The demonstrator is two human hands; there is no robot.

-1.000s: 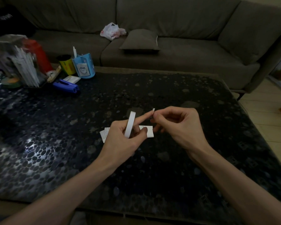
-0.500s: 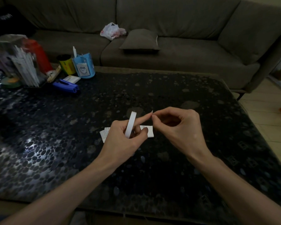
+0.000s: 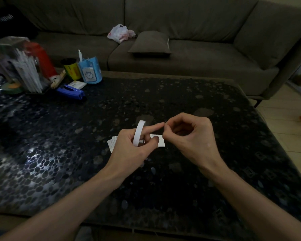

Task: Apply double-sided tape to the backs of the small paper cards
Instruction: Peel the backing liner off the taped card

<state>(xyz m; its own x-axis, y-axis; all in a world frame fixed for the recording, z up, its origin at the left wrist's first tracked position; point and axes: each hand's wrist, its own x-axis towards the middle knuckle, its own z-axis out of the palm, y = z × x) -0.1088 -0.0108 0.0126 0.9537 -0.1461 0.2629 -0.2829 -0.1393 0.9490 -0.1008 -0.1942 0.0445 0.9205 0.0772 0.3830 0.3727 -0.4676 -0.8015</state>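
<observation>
Left hand (image 3: pixel 130 150) was gripping the roll of double-sided tape (image 3: pixel 139 133), white band standing on edge between thumb and fingers, index finger stretched out toward the right hand (image 3: pixel 189 138). Right hand was closed in a pinch, thumb and forefinger tips meeting at the left index fingertip on a tiny dark sliver; too small to tell whether it was tape end or liner. Both hands were held over the middle of the table (image 3: pixel 215 105), dark pebble-patterned top. Small paper cards (image 3: pixel 111 145) lay flat on the table directly under the hands, one corner sticking out on the left, another white piece showing beside the right hand, rest hidden by the fingers. Far-left corner of the table held the containers: blue pen holder (image 3: pixel 89 71) with a cartoon sticker on its front and one white stick poking out the top; yellow-and-black can (image 3: pixel 71 68) just beside it, contents not visible; clear holder (image 3: pixel 27 73) packed with white sticks, blurred. Blue stapler (image 3: pixel 71 91) lay in front of those. Sofa (image 3: pixel 189 54) behind the table's far edge carried a cushion (image 3: pixel 150 43) and a crumpled plastic bag (image 3: pixel 120 33).
</observation>
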